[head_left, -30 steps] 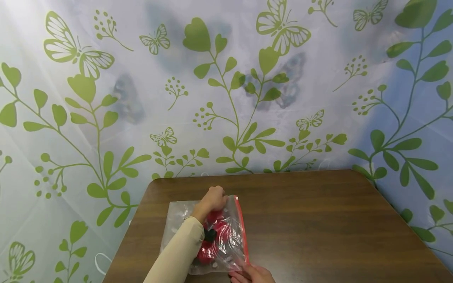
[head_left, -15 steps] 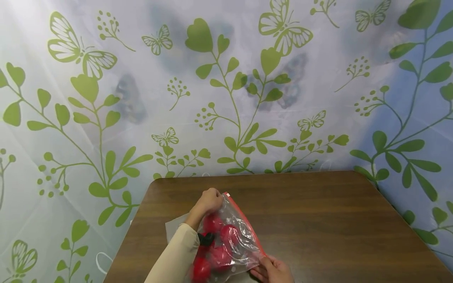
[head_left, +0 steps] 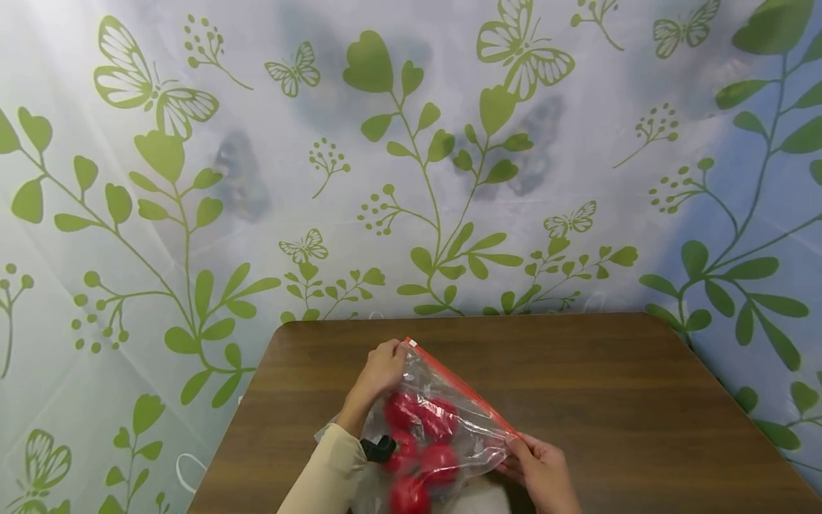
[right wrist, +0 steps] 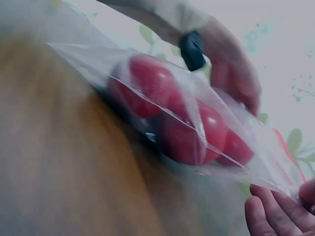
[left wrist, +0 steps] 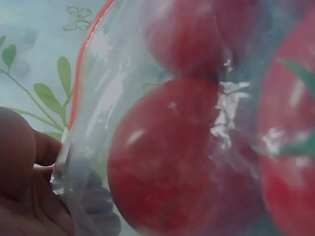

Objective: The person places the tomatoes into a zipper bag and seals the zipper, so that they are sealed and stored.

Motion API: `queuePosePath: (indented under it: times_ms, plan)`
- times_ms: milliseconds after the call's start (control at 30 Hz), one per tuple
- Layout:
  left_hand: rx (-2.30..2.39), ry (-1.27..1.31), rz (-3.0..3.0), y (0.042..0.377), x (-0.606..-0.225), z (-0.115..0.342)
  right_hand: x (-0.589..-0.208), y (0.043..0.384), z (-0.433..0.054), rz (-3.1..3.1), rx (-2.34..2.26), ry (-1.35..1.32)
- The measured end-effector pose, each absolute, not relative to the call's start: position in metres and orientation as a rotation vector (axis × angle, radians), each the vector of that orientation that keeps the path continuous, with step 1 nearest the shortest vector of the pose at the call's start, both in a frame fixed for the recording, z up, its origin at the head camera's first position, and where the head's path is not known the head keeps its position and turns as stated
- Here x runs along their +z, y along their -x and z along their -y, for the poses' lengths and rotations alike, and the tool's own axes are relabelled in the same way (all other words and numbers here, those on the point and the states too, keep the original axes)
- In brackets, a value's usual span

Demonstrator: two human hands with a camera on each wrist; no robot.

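Note:
A clear zip bag (head_left: 478,446) with a red closure strip (head_left: 462,387) holds several red tomatoes (head_left: 439,460). At the strip's upper left end, beside a small white slider (head_left: 412,344), my left hand (head_left: 385,368) pinches the bag's corner. My right hand (head_left: 542,467) grips the strip's other end, thumb on top, and the strip runs taut and slanting between both hands. Close up in the left wrist view, one tomato (left wrist: 290,196) shows green leafy sepals through the plastic. In the right wrist view the tomatoes (right wrist: 194,132) hang bunched in the bag, above the tabletop.
The brown wooden table (head_left: 610,407) extends to the right and behind the bag. A whitish sheet (head_left: 478,497) lies beneath the bag at the front. A patterned cloth backdrop (head_left: 411,164) hangs behind the table. A black wrist camera (head_left: 379,448) sits at my left wrist.
My right hand has moved right and slightly up, drawing the strip from nearly upright to a diagonal. The bag has lifted off the sheet beneath it, and the tomatoes have shifted right.

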State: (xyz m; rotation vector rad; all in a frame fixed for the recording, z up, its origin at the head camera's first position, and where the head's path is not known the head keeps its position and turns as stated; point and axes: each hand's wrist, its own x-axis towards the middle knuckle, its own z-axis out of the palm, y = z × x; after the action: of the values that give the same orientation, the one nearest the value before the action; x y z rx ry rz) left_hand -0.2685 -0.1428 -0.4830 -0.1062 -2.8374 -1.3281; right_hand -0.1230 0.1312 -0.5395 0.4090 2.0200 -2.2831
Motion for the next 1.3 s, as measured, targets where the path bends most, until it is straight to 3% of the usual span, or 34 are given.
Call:
queuePosePath:
  times_ms: [633, 867, 1033, 1300]
  plan:
    - [-1.34, 0.115, 2.404, 0.25, -0.495, 0.111, -0.526, 0.159, -0.182, -2.355, -2.001, -0.366]
    - [-1.386, 0.127, 2.301, 0.246, -0.501, 0.106, -0.522, 0.166, -0.181, -2.49, -1.891, -0.372]
    - [-1.382, 0.141, 2.281, 0.244, -0.504, 0.105, -0.511, 0.173, -0.173, -2.941, -1.596, -0.33]
    - [-1.355, 0.187, 2.231, 0.242, -0.508, 0.099, -0.484, 0.189, -0.141, -3.208, -1.579, -0.042]
